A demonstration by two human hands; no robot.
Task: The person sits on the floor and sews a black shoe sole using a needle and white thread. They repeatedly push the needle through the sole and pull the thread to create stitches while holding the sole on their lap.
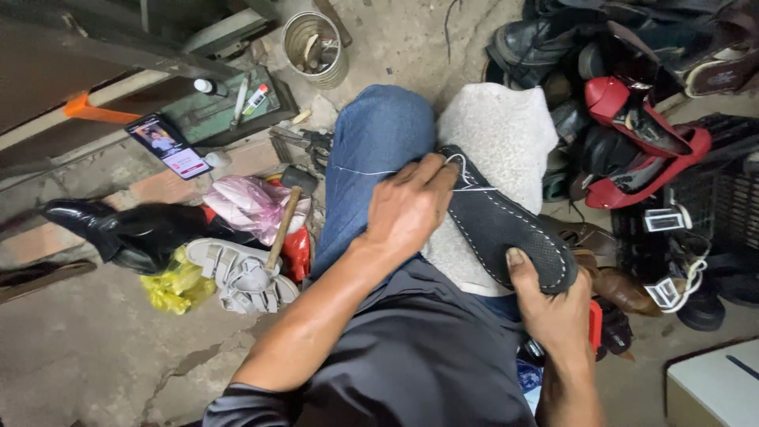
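Across my lap, on the white fleece pad [494,134], the dark shoe sole [506,225] lies slantwise, its long axis running from upper left, by my knee, down to lower right. My left hand [407,209] sits at the upper end, fingers curled shut over the sole's tip where white thread [466,186] loops out. My right hand [553,312] grips the lower end from beneath, thumb pressed on the stitched edge.
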